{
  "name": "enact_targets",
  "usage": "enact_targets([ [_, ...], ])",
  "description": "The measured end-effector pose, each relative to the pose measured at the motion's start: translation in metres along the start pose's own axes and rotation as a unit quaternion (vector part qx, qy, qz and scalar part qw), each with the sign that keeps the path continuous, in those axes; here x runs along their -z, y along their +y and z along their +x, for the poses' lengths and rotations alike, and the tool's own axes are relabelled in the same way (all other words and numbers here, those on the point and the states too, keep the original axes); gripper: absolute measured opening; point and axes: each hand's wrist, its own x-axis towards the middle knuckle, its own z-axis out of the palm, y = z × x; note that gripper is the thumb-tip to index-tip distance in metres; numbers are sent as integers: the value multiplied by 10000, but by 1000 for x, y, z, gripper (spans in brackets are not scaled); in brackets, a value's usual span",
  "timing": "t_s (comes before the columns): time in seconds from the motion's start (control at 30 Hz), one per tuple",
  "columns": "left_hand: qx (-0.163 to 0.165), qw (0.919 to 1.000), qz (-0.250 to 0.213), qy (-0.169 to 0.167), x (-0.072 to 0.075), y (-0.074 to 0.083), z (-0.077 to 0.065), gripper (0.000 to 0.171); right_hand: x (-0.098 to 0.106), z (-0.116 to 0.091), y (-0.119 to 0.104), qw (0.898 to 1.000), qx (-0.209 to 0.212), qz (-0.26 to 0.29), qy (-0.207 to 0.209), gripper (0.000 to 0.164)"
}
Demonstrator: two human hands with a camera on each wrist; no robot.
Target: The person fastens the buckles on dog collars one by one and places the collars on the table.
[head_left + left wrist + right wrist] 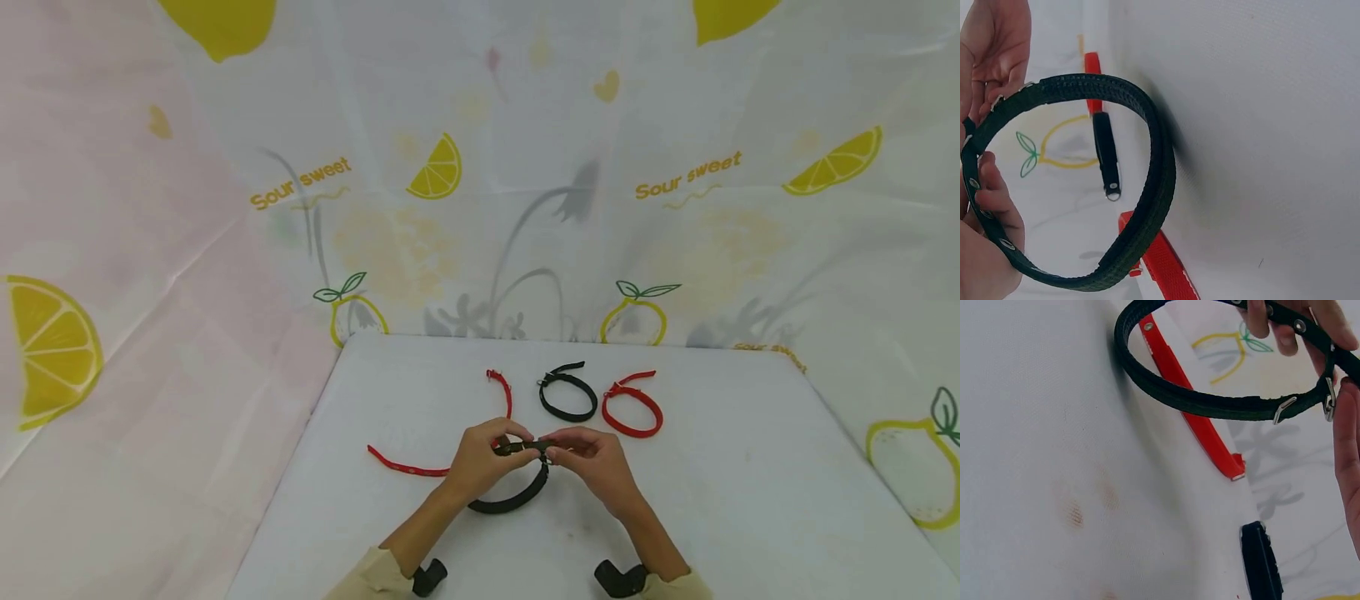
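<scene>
Both hands hold a black collar (1163,162) curved into a loop just above the table. My left hand (480,462) grips the strap part with metal-rimmed holes. At the silver buckle (1330,403), my right hand (596,465) pinches the collar with thumb and fingers. The strap's holed end meets the buckle there; fingers partly cover the spot, and I cannot tell how far it runs through. Behind the left hand, an unfastened red collar (412,471) lies in a wide curve, partly hidden by that hand.
Farther back on the white table (735,500) lie a looped black collar (567,415) and, to its right, a looped red collar (633,432). A lemon-printed curtain (480,250) hangs behind the table. Black wrist mounts (618,577) sit by the sleeves.
</scene>
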Motion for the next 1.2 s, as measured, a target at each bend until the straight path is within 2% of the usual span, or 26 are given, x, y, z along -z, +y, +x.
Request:
enact_targets([
  [0.1,104,9999,-21,-70,1,0,-1,20,-1,-1,-2,10000,14,-66,8,26],
  [0.27,-26,9998,112,-131,3,-3,-2,20,3,2,8,9998,62,-106,144,25],
  [0.43,-51,9998,133,-104,3,-8,-4,19,10,1,13,9990,378,-39,251,28],
  [0.6,118,9999,-15,-45,3,-8,-6,23,11,0,19,9977,628,167,183,29],
  [0.73,113,9998,-129,58,1,-8,-6,23,8,0,23,9968,748,260,101,30],
  [0.83,154,9997,-182,114,1,-9,-7,22,6,-1,26,9976,613,310,2,35],
  [0.97,319,9986,-393,166,2,-9,-7,21,-1,-1,32,9996,224,38,-193,41],
  [1.1,459,9972,-564,179,2,-6,-7,21,-10,-1,37,9986,-42,-359,-385,40],
  [1.2,459,9972,-573,140,4,3,-8,22,-17,0,40,9983,-96,-472,-319,37],
])
